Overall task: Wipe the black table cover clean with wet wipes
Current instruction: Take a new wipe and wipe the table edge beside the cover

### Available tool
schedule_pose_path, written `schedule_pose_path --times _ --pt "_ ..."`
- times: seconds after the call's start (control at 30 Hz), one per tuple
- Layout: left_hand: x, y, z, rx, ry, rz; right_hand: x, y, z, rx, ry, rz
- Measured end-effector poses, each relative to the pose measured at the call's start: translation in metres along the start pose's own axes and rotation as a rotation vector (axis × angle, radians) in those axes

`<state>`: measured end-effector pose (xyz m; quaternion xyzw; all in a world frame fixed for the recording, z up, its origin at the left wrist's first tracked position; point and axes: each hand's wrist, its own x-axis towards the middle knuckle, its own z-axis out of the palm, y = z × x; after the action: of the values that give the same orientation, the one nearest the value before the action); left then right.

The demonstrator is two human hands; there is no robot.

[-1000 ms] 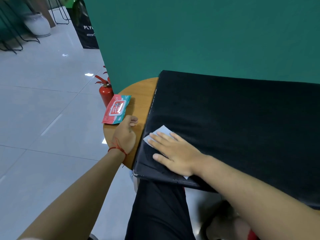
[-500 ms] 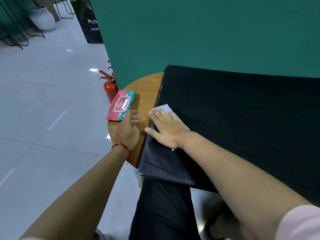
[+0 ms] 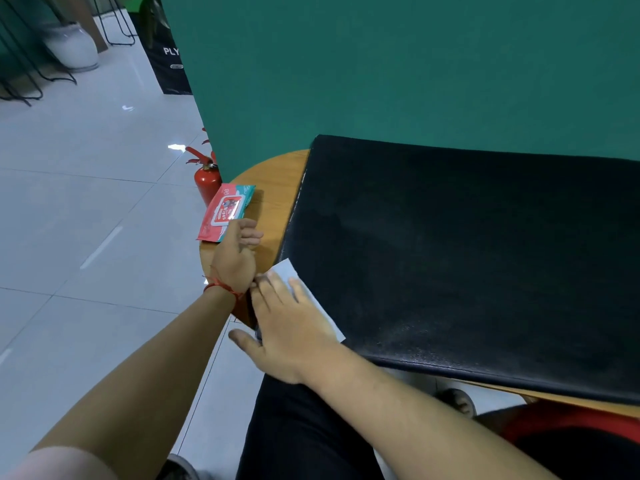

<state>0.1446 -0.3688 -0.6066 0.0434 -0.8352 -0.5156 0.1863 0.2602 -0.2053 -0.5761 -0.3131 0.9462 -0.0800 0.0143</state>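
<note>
A black table cover (image 3: 467, 254) lies over a round wooden table (image 3: 273, 188). My right hand (image 3: 291, 327) lies flat with straight fingers on a white wet wipe (image 3: 294, 275), pressing it onto the cover's near left corner. My left hand (image 3: 235, 258) rests on the bare wood just left of the cover, fingers loosely curled, holding nothing. A red and teal pack of wet wipes (image 3: 227, 211) lies at the table's left edge, just beyond my left hand's fingertips.
A green partition wall (image 3: 381, 71) stands right behind the table. A red fire extinguisher (image 3: 206, 178) sits on the tiled floor beside the table's left side. My legs in dark trousers (image 3: 301, 427) are below the near edge.
My right hand slid the wipe back toward me along the cover's left edge, from the far position to the near left corner. My left hand stayed on the wood.
</note>
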Motion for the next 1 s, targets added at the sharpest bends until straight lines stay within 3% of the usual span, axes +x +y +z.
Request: schedule_pose_path --times 0.2,0.3,0.47,0.6,0.73,0.87,1.0 --pt "-0.004 0.006 0.002 -0.004 -0.020 -0.023 -0.015 -0.001 0.006 -0.009 0.042 0.045" --pt "-0.003 0.011 0.002 -0.147 -0.030 -0.116 -0.029 0.012 0.004 0.022 0.086 0.085" --pt "0.001 0.017 0.003 -0.417 0.006 -0.313 -0.068 0.058 -0.005 0.062 0.098 0.247" --pt "-0.001 0.016 0.005 -0.420 -0.035 -0.292 -0.087 0.107 -0.015 0.042 0.060 0.404" --pt "0.006 0.011 0.009 -0.501 0.030 -0.335 -0.075 0.129 -0.026 0.019 0.015 0.477" --pt "0.008 0.008 0.010 -0.420 0.066 -0.307 -0.040 0.112 -0.025 0.021 0.001 0.432" --pt "0.007 0.004 0.001 -0.242 -0.044 -0.189 -0.005 0.067 -0.018 0.026 0.013 0.352"
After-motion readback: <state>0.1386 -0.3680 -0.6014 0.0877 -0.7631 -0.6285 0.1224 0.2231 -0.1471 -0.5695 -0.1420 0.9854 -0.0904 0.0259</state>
